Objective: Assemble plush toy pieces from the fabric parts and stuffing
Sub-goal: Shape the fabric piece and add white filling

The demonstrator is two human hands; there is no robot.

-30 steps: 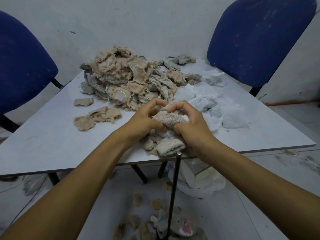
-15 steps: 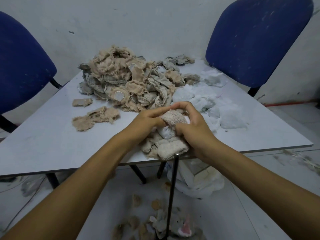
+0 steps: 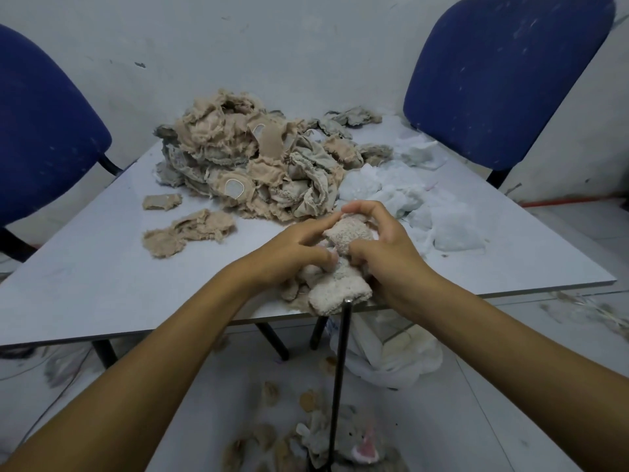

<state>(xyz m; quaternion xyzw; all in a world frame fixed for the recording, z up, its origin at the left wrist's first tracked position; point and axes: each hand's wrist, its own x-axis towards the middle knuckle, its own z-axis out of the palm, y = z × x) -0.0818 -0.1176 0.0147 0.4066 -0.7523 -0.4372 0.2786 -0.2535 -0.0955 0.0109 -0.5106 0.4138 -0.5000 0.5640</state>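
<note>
A fuzzy beige plush piece (image 3: pixel 345 235) sits between my hands near the table's front edge. My right hand (image 3: pixel 384 247) curls round it from the right, thumb and forefinger arched over its top. My left hand (image 3: pixel 292 248) touches it from the left with fingers stretched toward it, fingertips at its lower side. Below it lie more beige plush pieces (image 3: pixel 337 292) at the table edge. A large pile of beige and grey fabric parts (image 3: pixel 252 158) lies behind. White stuffing (image 3: pixel 418 206) spreads to the right of the pile.
The grey table (image 3: pixel 85 267) has loose beige scraps (image 3: pixel 187 231) at left. Blue chairs stand at the left (image 3: pixel 41 131) and back right (image 3: pixel 503 73). A thin black rod (image 3: pixel 340 376) rises by the front edge. A white bag (image 3: pixel 391 356) and fabric bits lie on the floor.
My left hand's fingers have uncurled and now stretch along the piece's left side. Both hands sit slightly lower and nearer the table's front edge. The plush piece has turned a little in my right hand.
</note>
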